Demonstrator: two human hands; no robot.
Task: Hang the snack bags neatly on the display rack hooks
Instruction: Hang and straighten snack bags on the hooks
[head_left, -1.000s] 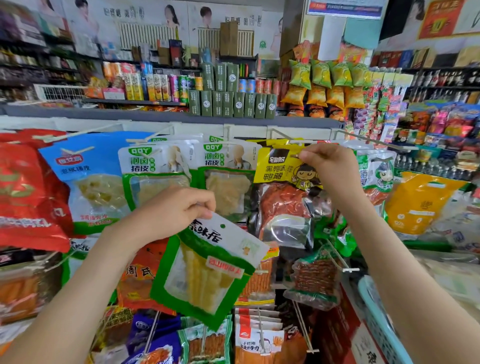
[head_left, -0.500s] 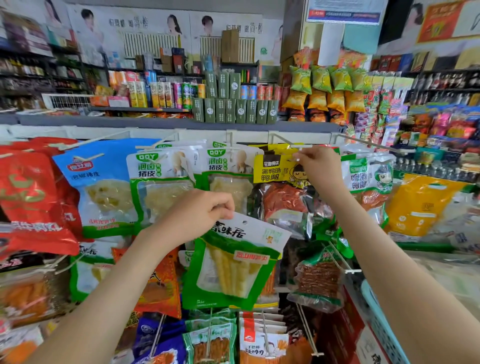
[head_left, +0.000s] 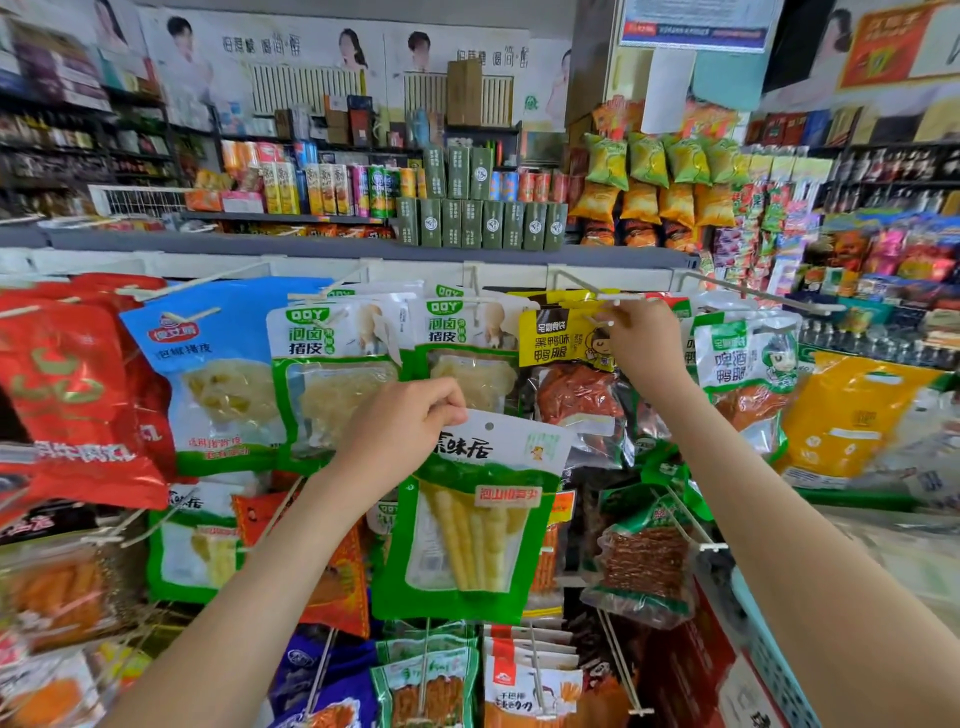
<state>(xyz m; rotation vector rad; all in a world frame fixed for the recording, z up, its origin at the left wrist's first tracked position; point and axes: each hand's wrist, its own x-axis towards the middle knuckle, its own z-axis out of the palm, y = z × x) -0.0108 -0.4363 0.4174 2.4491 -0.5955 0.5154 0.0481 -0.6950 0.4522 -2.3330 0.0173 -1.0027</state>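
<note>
My left hand (head_left: 402, 423) pinches the top corner of a green and white snack bag (head_left: 475, 525) with pale bamboo shoots showing through its window; the bag hangs upright in front of the rack, its hang hole free. My right hand (head_left: 641, 345) grips the top edge of a yellow and black snack bag (head_left: 563, 343) at the tip of a white rack hook (head_left: 605, 299) in the top row. Whether that bag's hole sits on the hook is hidden by my fingers.
The rack's top row holds red bags (head_left: 67, 395), a blue bag (head_left: 218, 374), green and white bags (head_left: 337, 374) and an orange bag (head_left: 852, 415). Lower hooks (head_left: 623, 675) carry more packets. A blue basket (head_left: 769, 660) sits at lower right. Shop shelves stand behind.
My left hand has lifted the bamboo shoot bag up and to the right, turning it from tilted to upright. My right hand stays at the yellow bag's top by the hook.
</note>
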